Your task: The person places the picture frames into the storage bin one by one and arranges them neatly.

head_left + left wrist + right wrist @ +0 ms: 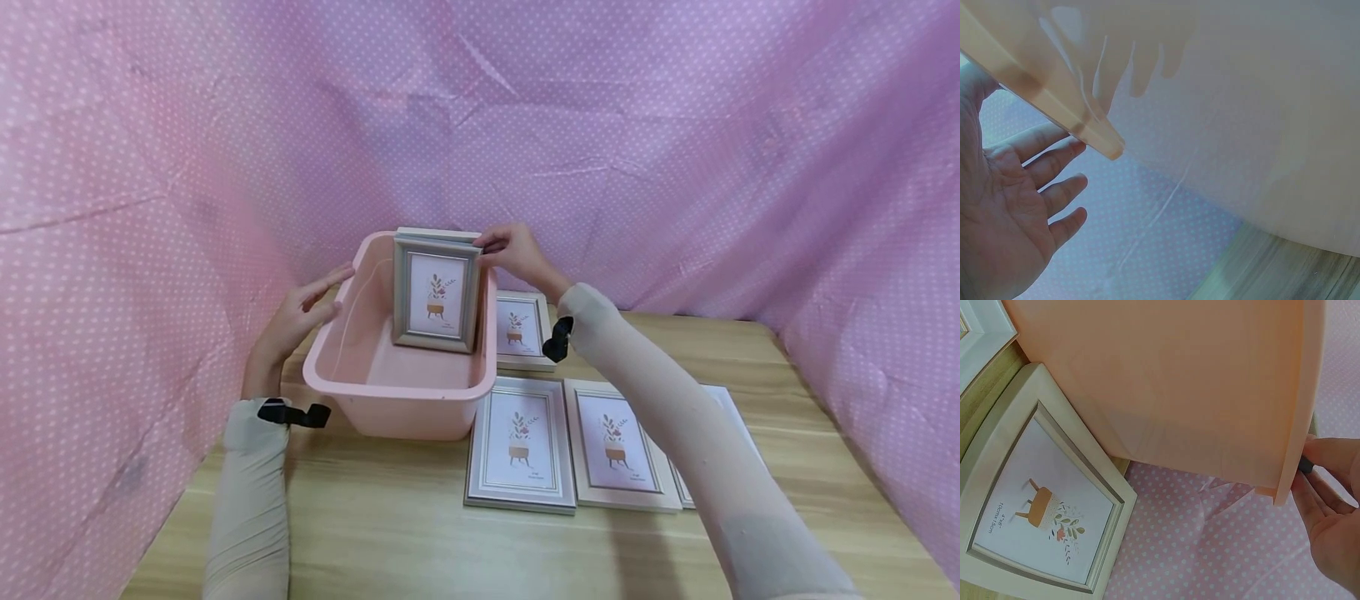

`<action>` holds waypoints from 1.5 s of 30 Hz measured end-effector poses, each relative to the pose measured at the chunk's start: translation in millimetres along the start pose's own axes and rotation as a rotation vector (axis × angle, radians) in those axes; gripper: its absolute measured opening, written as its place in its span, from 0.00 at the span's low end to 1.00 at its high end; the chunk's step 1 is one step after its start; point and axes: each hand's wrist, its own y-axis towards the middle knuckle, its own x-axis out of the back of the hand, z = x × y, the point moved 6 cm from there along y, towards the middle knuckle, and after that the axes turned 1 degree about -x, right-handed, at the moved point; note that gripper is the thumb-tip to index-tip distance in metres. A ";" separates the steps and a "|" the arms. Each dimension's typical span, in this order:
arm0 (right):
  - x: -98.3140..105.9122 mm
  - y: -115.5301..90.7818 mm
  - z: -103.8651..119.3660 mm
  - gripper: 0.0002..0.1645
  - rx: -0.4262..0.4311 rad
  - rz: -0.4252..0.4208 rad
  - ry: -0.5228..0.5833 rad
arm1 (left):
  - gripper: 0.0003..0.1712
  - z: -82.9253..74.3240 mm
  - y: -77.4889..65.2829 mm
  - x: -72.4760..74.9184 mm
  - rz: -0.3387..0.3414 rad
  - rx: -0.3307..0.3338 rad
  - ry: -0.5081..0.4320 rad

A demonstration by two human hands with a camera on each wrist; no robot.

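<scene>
Beige, close-fitting sleeves, smooth with soft wrinkles, lie nearest the head camera. Creased, faintly shiny pink-lilac cloth, printed with white dots, hangs round a tabletop of pale, streaky wood grain. On it sits a smooth pink plastic tub, roughly rectangular, with rounded corners and a broad lip. To its right, pale frames with stepped, ridged borders lie flat, several showing a potted-plant print. Inside the tub, near its right wall, a grey-brown frame stands nearly upright, its border bevelled, just in front of a pale edge. Of the hands, the right hand pinches its upper right corner, while the left hand spreads straight fingers against the tub's left rim. Small black straps sit at the wrists.
</scene>
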 end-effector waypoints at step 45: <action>47.4 -26.3 -46.8 0.18 -0.027 0.071 -0.155 | 0.29 -2.3 0.8 -1.1 0.011 0.014 -0.012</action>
